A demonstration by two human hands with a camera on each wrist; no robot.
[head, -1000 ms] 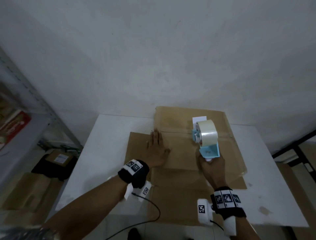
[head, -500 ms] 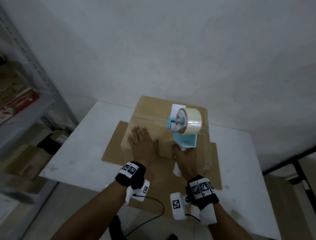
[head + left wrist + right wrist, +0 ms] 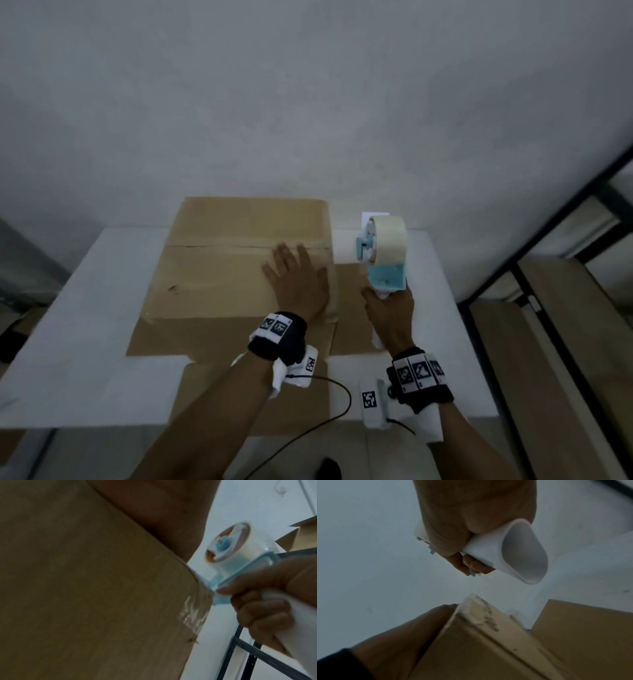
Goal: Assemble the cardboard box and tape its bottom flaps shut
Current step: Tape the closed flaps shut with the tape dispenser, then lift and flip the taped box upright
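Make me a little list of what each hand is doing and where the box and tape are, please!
left hand: pressing flat on top of the cardboard box
right hand: gripping the white handle of the tape dispenser
tape dispenser: just past the box's right edge
tape: clear strip wrinkled over that edge
box: on the white table

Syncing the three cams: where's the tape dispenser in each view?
Head: tape dispenser right of centre, just off the cardboard box.
Left wrist: centre-right, right hand on its white handle.
Right wrist: mostly just the handle end, upper centre.
Shared landmark: the box's taped right edge.
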